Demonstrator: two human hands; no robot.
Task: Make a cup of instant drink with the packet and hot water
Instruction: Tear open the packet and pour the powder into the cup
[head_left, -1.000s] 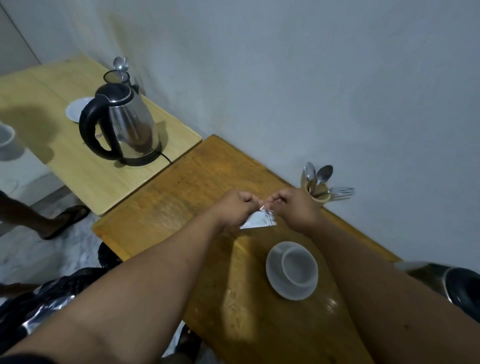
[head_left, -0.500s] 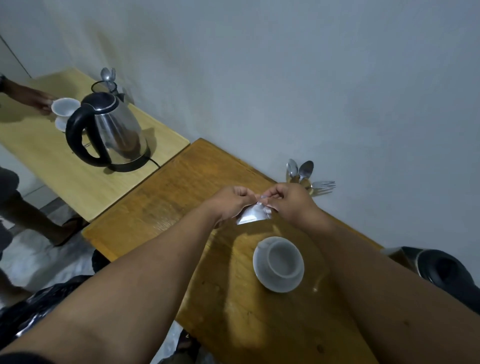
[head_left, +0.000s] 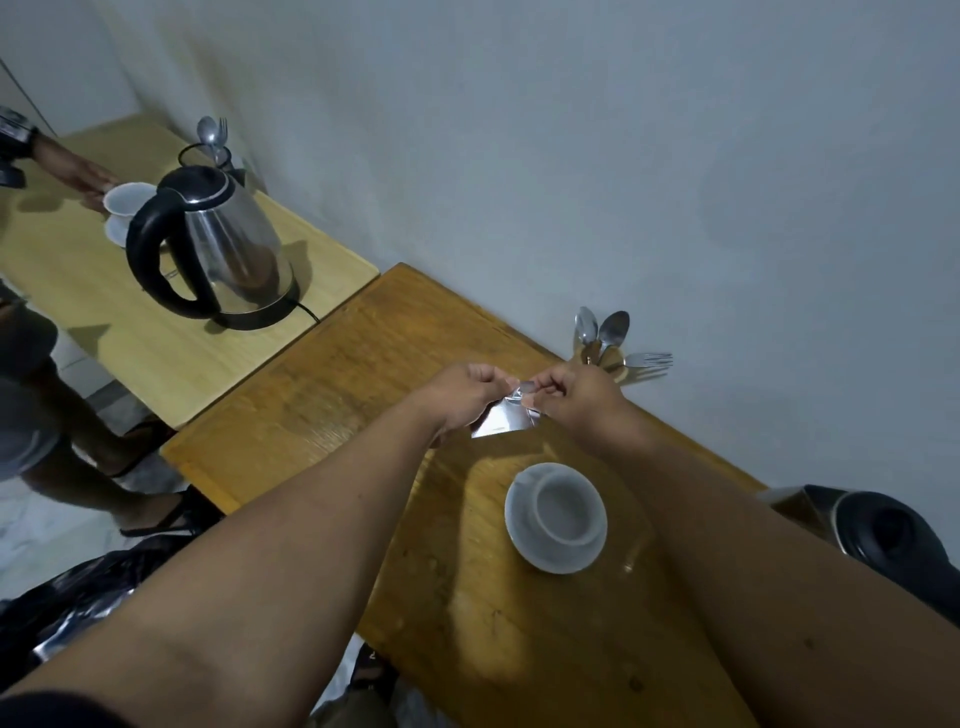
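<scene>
A small silver packet (head_left: 503, 419) hangs above the brown table (head_left: 322, 395), pinched at its top edge by both hands. My left hand (head_left: 460, 396) grips the left corner and my right hand (head_left: 574, 396) grips the right corner, fingertips almost touching. Just below them a white cup (head_left: 563, 508) stands empty on a white saucer (head_left: 524, 545). A steel kettle with a black handle (head_left: 218, 249) sits on its base on the lighter table (head_left: 130, 353) at the left. A second dark kettle (head_left: 893, 540) shows at the right edge, partly hidden by my right forearm.
A holder with spoons and a fork (head_left: 605, 345) stands against the wall behind my hands. Another person's hand (head_left: 85, 179) holds a white cup (head_left: 124, 200) beyond the steel kettle. That person's legs and sandals (head_left: 156, 519) are beside the table's left end.
The view has shifted slightly; my hands stay on the packet with its top corner now more crumpled. Another person's hand has come in with a white cup behind the kettle.
</scene>
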